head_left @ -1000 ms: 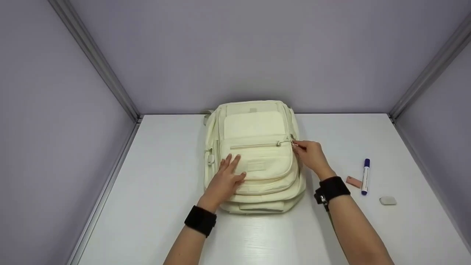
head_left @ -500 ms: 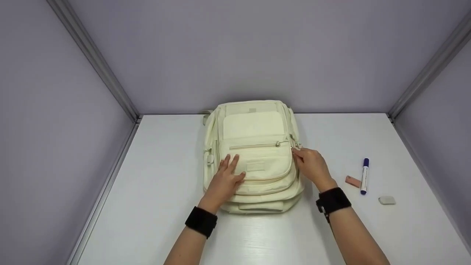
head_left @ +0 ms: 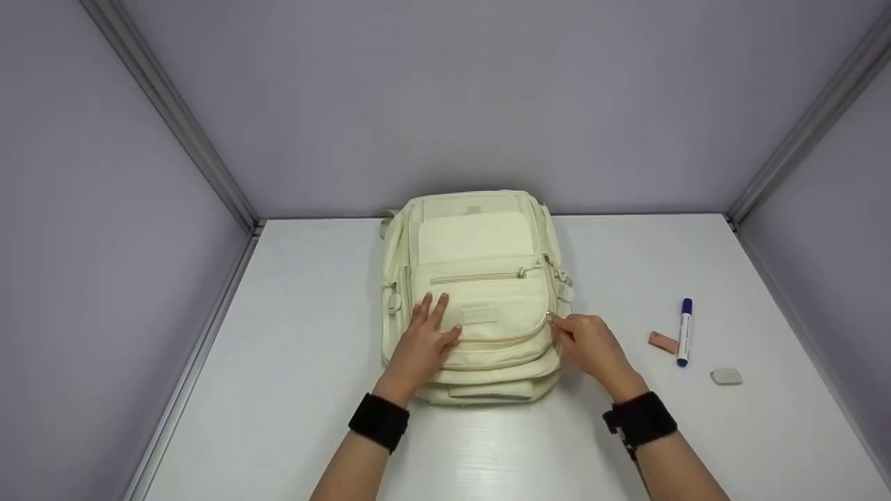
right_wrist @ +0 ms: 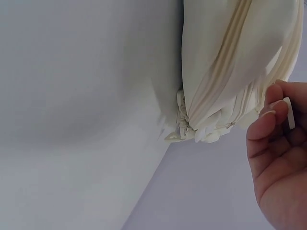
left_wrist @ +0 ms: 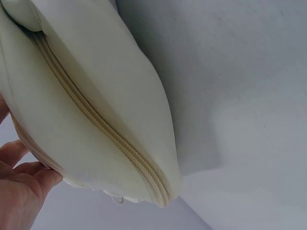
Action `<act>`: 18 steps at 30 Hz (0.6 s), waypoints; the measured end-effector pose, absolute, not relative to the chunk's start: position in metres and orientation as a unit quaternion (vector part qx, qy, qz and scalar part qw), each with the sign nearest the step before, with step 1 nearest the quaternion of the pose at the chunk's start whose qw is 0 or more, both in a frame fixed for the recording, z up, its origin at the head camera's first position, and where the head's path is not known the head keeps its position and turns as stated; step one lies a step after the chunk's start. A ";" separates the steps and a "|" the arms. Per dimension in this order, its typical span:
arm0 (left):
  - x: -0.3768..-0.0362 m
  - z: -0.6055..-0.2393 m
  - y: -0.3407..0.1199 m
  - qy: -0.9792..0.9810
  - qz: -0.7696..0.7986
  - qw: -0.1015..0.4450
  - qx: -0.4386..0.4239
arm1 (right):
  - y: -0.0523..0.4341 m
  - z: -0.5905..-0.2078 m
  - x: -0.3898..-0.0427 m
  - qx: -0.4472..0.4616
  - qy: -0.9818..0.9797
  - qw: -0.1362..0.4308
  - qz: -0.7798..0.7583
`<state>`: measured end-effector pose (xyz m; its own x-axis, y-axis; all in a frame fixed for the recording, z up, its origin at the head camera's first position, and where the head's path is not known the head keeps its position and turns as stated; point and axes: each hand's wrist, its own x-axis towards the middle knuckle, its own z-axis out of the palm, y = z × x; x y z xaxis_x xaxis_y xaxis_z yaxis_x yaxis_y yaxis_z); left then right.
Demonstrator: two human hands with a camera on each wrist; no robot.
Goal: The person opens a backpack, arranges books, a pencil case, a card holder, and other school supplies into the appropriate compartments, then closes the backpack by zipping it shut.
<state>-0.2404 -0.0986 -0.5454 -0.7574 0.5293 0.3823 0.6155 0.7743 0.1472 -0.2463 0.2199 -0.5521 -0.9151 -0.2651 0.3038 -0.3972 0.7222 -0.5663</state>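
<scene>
The left hand (head_left: 423, 339) lies flat on the front pocket of the cream fabric backpack (head_left: 475, 243), fingers straight and slightly spread, palm pressing the lower left part of the pocket. In the left wrist view the fingertips (left_wrist: 26, 179) rest against the fabric edge beside a closed zipper seam.

The right hand (head_left: 592, 346) is at the right edge of the same front pocket, fingers curled together with the tips pinching a small white zipper pull tab (right_wrist: 289, 113) on the curved pocket zipper (head_left: 511, 339). The right wrist view shows the thumb and forefinger closed around this tab.

The backpack lies on its back on the white table (head_left: 292, 390), top end toward the rear wall, and sits directly between the two hands.

To the right of the right hand, well apart from the backpack, lie a blue-capped white marker pen (head_left: 684, 331), a small pink rectangular eraser (head_left: 662, 342) just beside it, and a pale grey rounded eraser (head_left: 727, 377) nearer the table edge.
</scene>
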 end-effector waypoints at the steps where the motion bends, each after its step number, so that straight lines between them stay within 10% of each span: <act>1: -0.240 -0.546 -0.099 -0.928 -0.135 0.160 -0.308 | 0.219 -0.552 -0.244 0.177 -0.922 0.094 0.333; 18: -0.241 -0.547 -0.099 -0.924 -0.183 0.151 -0.301 | 0.187 -0.543 -0.207 0.125 -0.887 0.043 0.442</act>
<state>-0.2405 -0.0986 -0.5469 -0.7738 0.4998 0.3891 0.6106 0.7522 0.2479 -0.2066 0.1869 -0.5432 -0.9650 -0.1847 0.1865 -0.2601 0.5776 -0.7738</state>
